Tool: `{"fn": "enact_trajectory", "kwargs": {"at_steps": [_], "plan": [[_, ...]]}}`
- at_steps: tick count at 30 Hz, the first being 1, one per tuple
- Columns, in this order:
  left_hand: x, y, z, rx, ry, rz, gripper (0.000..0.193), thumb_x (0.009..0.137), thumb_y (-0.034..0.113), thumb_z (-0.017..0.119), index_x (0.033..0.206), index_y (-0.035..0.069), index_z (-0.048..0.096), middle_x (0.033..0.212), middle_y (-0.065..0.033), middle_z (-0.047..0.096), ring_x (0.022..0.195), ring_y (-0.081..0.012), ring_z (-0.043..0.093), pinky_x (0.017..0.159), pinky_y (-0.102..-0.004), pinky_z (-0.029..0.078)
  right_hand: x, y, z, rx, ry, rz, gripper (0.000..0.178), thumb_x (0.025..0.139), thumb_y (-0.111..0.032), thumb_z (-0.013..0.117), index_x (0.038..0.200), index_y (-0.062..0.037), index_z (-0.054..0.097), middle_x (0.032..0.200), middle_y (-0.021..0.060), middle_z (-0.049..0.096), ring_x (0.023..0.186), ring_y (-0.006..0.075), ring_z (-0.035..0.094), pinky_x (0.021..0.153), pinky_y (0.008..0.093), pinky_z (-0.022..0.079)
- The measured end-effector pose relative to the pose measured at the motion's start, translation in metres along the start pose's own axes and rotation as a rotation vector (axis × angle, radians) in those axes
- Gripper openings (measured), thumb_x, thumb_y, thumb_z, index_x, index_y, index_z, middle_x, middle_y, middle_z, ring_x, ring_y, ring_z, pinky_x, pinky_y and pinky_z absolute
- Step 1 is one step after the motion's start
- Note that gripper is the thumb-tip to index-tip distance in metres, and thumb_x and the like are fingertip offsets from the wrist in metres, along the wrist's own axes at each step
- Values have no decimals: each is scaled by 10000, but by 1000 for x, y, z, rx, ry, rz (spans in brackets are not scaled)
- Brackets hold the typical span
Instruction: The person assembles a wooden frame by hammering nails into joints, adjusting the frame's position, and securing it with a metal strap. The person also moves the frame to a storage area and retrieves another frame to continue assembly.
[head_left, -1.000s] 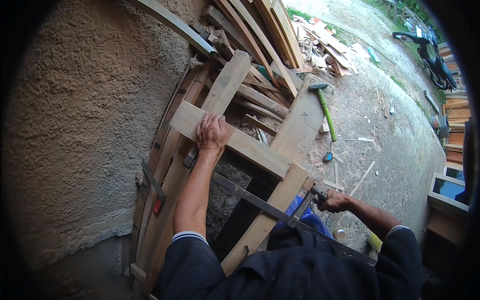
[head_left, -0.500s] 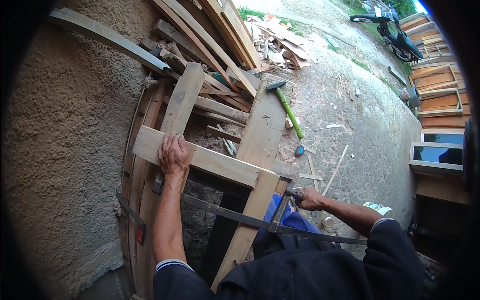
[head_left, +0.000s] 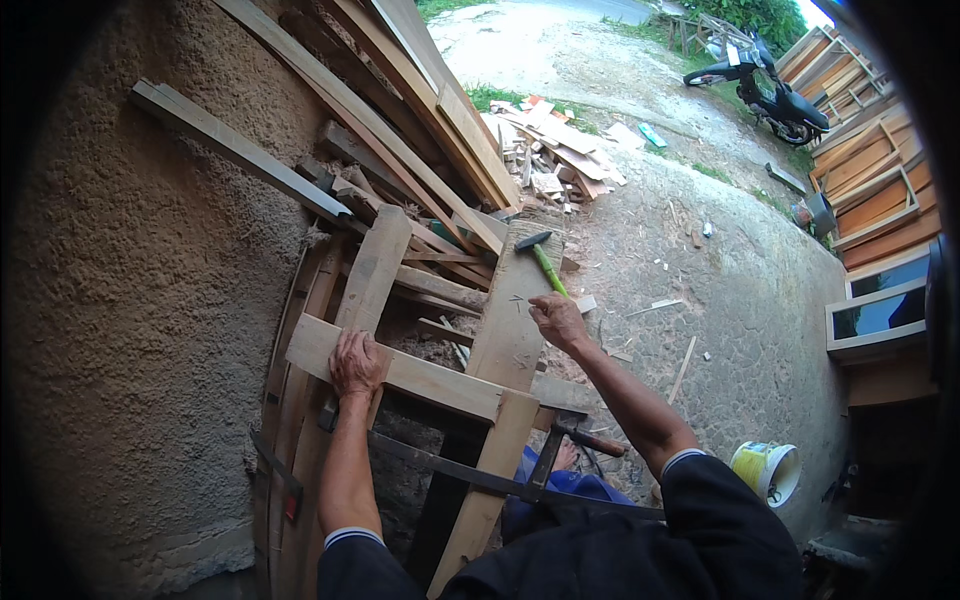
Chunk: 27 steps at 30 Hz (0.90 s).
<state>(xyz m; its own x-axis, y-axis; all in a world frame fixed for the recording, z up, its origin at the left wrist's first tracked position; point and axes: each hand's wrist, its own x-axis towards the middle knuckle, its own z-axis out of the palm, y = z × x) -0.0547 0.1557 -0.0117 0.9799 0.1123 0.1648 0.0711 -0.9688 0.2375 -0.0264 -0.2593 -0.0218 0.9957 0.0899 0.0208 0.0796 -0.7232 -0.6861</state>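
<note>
My left hand [head_left: 358,362] grips the top rail of a pale wooden frame [head_left: 445,388], its fingers bent over the rail near a corner. A dark metal bar clamp [head_left: 440,462] runs across the frame, with its wooden handle [head_left: 597,443] sticking out to the right. My right hand [head_left: 558,322] is over the lower handle of a green-handled hammer [head_left: 548,268], fingers bent. Whether they close round the handle is hidden. The hammer's dark head lies at the far end of a thick wooden board [head_left: 508,335].
Long timber lengths [head_left: 430,90] lean by the rough wall [head_left: 150,300] on the left. A heap of offcuts [head_left: 560,150] lies beyond the board. A white and yellow bucket [head_left: 766,472] stands on the right, wooden panels [head_left: 880,190] and a motorbike [head_left: 775,95] farther off.
My right hand has left the clamp handle and moved forward and left to the hammer. The left hand stays on the frame. The whole view has shifted, and the bucket shows more fully.
</note>
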Motion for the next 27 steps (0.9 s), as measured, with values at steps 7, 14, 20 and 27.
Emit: {"fn": "enact_trajectory", "kwargs": {"at_steps": [7, 14, 20, 27], "plan": [[-2, 5, -7, -19, -20, -22, 401, 1037, 386, 419, 1153, 107, 682, 1356, -95, 621, 1365, -312, 474, 1087, -506, 376, 31, 1, 46, -159, 62, 45, 177, 872, -219, 684, 988, -89, 713, 977, 128, 627, 955, 333, 647, 812, 453, 533], [-1, 8, -10, -18, -24, -23, 396, 1034, 380, 427, 1141, 98, 684, 1360, -110, 619, 1355, -320, 485, 1099, -497, 370, 59, -3, 40, -474, -152, -82, 141, 833, -136, 633, 855, -72, 756, 928, 168, 707, 865, 359, 710, 738, 444, 581], [-2, 9, -14, -27, -46, -4, 417, 1039, 367, 410, 1199, 79, 666, 1360, -127, 612, 1360, -349, 476, 1100, -514, 365, 83, -29, 28, -691, -444, -221, 158, 829, -86, 602, 841, -10, 740, 857, 204, 728, 802, 350, 738, 688, 434, 600], [-1, 10, -17, -46, -64, -8, 406, 1033, 360, 433, 1207, 71, 659, 1367, -129, 607, 1360, -351, 477, 1100, -517, 363, 97, -26, 39, -690, -425, -170, 177, 814, -137, 622, 812, -4, 738, 854, 197, 728, 805, 345, 737, 692, 425, 596]]}}
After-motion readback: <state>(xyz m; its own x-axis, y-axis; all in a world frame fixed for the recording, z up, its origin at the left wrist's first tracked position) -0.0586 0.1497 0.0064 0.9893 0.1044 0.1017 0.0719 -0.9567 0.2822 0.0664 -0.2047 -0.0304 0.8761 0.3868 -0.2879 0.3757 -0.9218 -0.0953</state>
